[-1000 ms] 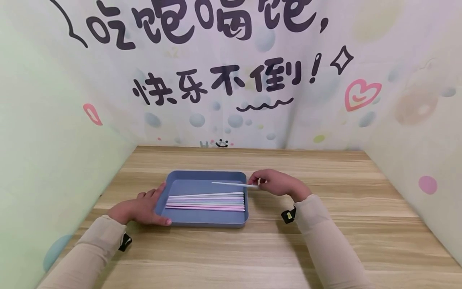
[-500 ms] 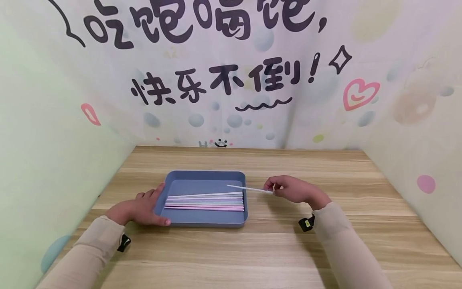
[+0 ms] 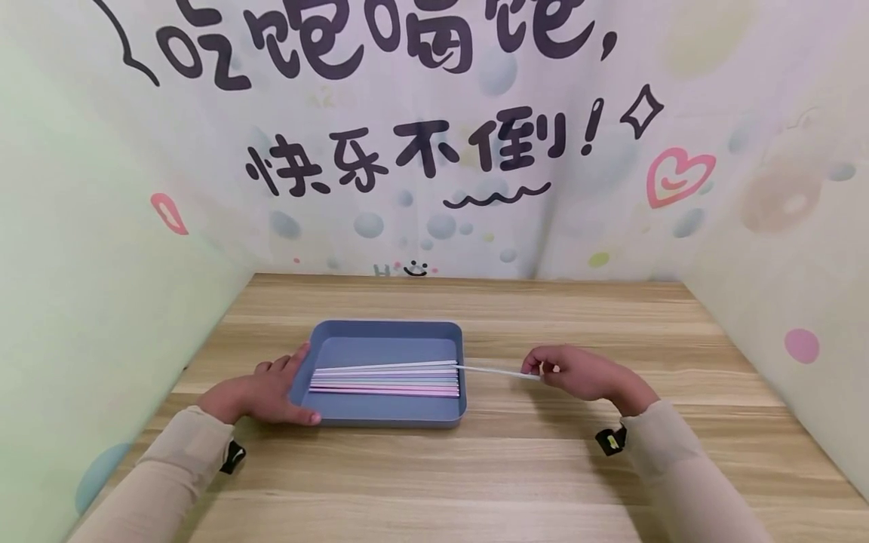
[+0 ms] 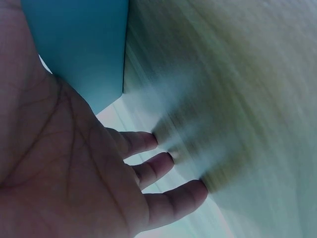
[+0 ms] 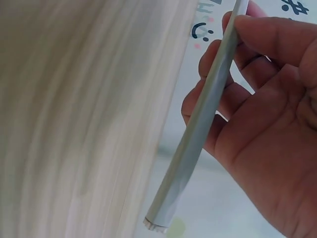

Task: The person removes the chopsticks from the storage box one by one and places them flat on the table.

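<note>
A pale, slim straw [image 3: 495, 370] is pinched near its right end between the thumb and fingers of my right hand [image 3: 577, 373]. Its left tip is at the tray's right rim, near the ends of the other straws. The right wrist view shows the straw [image 5: 198, 129] with a flattened, jagged end. In the blue-grey tray [image 3: 387, 349] several white, blue and pink straws [image 3: 385, 379] lie side by side. My left hand [image 3: 268, 392] rests against the tray's left side, thumb at the front corner, fingers spread. The left wrist view shows the hand's palm [image 4: 64, 144] beside the tray wall [image 4: 84, 49].
The tray stands on a wood-grain table [image 3: 421, 483]. Behind it hangs a printed backdrop [image 3: 434, 226], and pale walls enclose both sides. A black strap piece [image 3: 611, 440] shows at the right wrist.
My right hand has moved right and toward me with the straw, drawing it from above the tray to beyond its right rim. The left hand stays at the tray.
</note>
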Action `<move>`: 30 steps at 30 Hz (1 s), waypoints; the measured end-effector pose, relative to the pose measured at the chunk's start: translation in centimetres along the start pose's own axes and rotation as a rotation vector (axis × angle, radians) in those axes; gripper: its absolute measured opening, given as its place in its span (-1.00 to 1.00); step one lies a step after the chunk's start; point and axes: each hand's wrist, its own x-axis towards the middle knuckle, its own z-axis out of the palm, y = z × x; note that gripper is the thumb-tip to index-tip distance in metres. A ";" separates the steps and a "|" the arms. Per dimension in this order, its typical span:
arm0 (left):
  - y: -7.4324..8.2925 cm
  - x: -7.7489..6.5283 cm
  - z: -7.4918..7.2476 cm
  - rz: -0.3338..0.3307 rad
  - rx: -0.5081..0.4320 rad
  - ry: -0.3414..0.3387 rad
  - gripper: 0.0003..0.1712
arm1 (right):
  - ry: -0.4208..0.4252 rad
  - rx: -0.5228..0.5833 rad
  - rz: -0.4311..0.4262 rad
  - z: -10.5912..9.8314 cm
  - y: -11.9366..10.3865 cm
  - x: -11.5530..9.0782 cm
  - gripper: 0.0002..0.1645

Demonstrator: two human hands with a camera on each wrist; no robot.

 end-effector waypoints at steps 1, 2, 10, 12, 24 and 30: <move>0.0 0.0 0.0 0.005 0.001 0.003 0.49 | 0.004 -0.004 -0.003 0.0 0.0 -0.3 -0.67; 0.0 0.0 0.0 0.009 0.003 0.006 0.49 | 0.006 -0.009 -0.004 0.0 0.0 -0.5 -0.67; 0.1 -0.1 -0.1 0.015 0.000 0.005 0.48 | -0.027 -0.023 0.002 0.1 -0.2 -2.1 -0.64; 0.1 -0.1 -0.1 0.015 0.003 0.005 0.48 | -0.038 -0.024 -0.002 0.2 -0.2 -2.4 -0.63; 0.2 -0.1 -0.1 0.009 0.006 0.008 0.48 | -0.079 -0.006 -0.018 1.1 0.1 -4.1 -0.59; 0.3 -0.1 -0.1 0.003 0.003 0.002 0.48 | -0.072 -0.024 -0.041 1.8 0.4 -4.1 -0.56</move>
